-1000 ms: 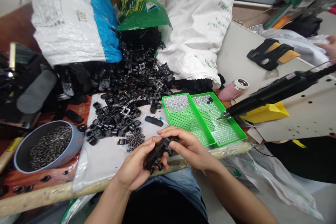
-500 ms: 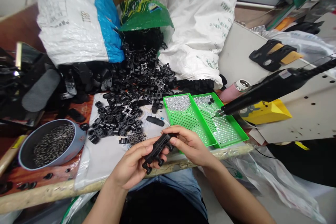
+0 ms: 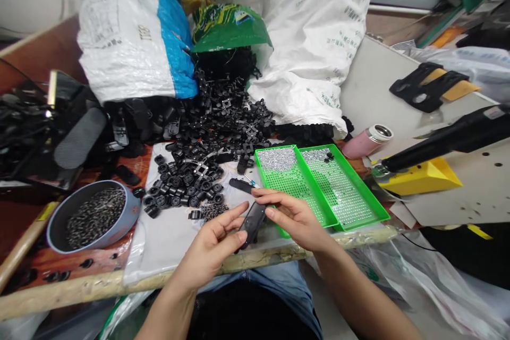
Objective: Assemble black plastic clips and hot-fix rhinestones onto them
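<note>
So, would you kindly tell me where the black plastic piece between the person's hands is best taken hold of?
Pinch the black plastic piece across its long edges at mid-length, from above: it is a slim bar, and the right hand touches its top end while the left hand sits open beside it.

A piecework workshop around you, white woven sacks (image 3: 308,26) piled behind your bench, a heap of black plastic parts (image 3: 223,117), a green perforated tray (image 3: 319,186) of silver studs, a black handheld power tool (image 3: 446,141) beside it
</note>
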A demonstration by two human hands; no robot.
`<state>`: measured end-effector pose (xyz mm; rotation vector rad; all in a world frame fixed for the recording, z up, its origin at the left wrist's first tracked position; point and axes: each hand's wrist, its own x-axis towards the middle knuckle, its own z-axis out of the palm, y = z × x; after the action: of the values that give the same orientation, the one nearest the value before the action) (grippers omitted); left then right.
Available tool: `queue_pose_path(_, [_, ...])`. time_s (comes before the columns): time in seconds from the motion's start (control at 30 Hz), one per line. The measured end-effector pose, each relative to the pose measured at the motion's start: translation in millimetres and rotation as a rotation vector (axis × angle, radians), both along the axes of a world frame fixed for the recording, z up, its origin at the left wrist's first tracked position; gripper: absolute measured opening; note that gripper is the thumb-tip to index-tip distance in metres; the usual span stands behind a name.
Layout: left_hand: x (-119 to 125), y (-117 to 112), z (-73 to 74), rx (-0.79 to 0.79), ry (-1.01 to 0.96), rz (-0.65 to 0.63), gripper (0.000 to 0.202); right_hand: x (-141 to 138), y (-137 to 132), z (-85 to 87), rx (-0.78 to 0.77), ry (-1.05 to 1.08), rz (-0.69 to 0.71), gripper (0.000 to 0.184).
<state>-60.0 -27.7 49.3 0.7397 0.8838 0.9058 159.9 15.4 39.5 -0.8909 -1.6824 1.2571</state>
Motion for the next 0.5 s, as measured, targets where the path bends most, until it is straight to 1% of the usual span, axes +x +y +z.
queue_pose_path(0.1, [-2,0,-13.5,0.033,0.143,0.115,0.053,2,17,1.4,0.161,-0.293,-0.130,0.020])
queue_pose_path(0.17, [-5,0,-17.9,0.017,0.155,0.213,0.052,0,30,2.3,0.254,-0.519,-0.194,0.018])
queue_pose_path(0.2, [-7,1,-18.1,-0.001,0.140,0.267,0.051,-3,37,2.7,0.283,-0.621,-0.184,0.018])
queue_pose_path(0.27, [-13,3,-14.8,-0.038,0.087,0.408,0.049,-14,46,3.5,0.324,-0.760,-0.081,0.016])
queue_pose_path(0.3, [-16,5,-11.8,-0.051,0.057,0.490,0.048,-21,50,3.7,0.347,-0.785,-0.010,0.016])
queue_pose_path(0.4, [-32,9,-1.3,-0.048,-0.012,0.718,0.044,-48,53,3.2,0.405,-0.742,0.193,0.017])
queue_pose_path(0.43, [-37,10,1.5,-0.039,-0.026,0.761,0.044,-58,53,2.3,0.413,-0.725,0.237,0.018])
queue_pose_path(0.5, [-44,11,5.1,-0.016,-0.034,0.784,0.043,-75,52,-0.8,0.420,-0.735,0.267,0.018])
